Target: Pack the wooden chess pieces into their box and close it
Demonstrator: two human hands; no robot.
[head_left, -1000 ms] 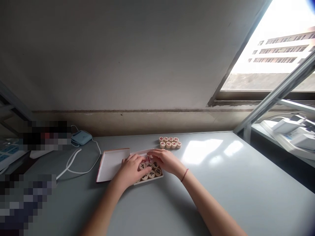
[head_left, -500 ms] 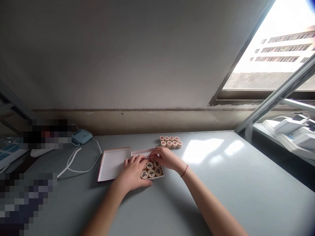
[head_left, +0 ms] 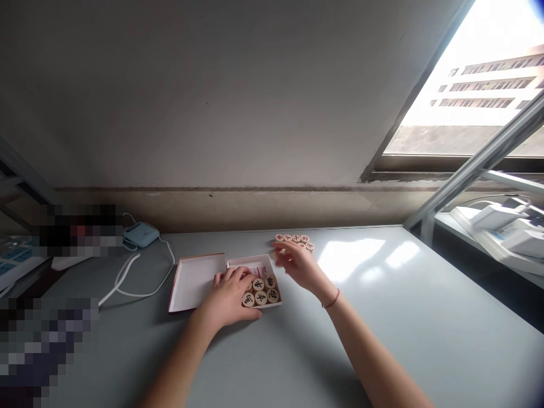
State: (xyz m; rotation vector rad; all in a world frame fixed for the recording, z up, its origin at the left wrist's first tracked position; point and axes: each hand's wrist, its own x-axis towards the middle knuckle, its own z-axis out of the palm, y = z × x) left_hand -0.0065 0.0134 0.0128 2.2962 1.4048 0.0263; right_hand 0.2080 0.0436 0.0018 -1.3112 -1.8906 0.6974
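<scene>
A shallow white box (head_left: 275, 266) stands open on the desk, with several round wooden xiangqi pieces (head_left: 260, 297) bearing black characters in its near part. My left hand (head_left: 229, 297) lies over the box's left side, fingers spread across the pieces and thumb stretched along the near edge. It covers part of the box. My right hand (head_left: 300, 265) is at the block of red-lettered xiangqi pieces (head_left: 296, 238) behind the box, its fingers apart and bent over the near-left ones, which they hide. Whether the fingertips touch them I cannot tell.
Left of the box lies its open lid (head_left: 198, 280). A light blue device (head_left: 141, 235) with a white cable (head_left: 127, 296) sits at the back left of the grey desk (head_left: 382, 328). Metal frame bars (head_left: 459, 161) and white boxes (head_left: 495, 218) stand on the right.
My right hand has left the box and moved back and right to the red-lettered pieces. My left hand has shifted slightly, its thumb coming off the black-lettered pieces to the box's near edge.
</scene>
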